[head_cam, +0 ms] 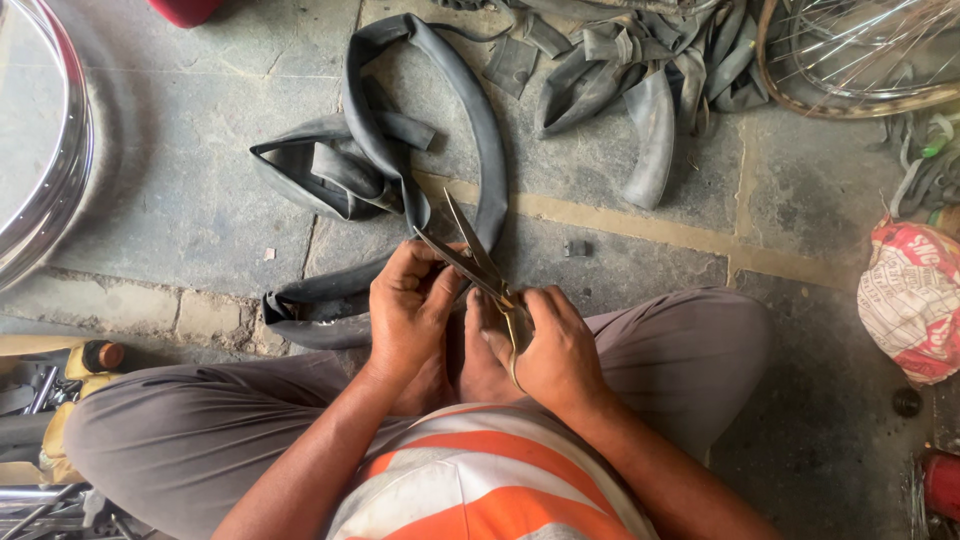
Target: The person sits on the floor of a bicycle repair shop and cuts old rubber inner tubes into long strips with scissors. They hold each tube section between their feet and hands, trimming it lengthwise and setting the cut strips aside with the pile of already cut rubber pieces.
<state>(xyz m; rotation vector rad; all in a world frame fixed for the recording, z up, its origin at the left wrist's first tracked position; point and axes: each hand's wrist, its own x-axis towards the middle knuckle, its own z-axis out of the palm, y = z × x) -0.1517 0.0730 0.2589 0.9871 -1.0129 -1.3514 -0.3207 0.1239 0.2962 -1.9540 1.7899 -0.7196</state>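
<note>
Right hand (555, 345): curled shut around the brass handles of the scissors (478, 262), knuckles up, wrist bent inward over the lap.
Left hand (410, 305): fingers pinched closed at the scissor blades; whether something small is gripped there cannot be told.
Scissors: blades parted, tips pointed away over the floor.
Inner tube (400, 170): black rubber, looped and folded on the stone floor (180, 180), just beyond the hands.
Surroundings: more tube scraps (640, 90) are heaped farther off; a wheel rim (60, 170) is seen at left.
</note>
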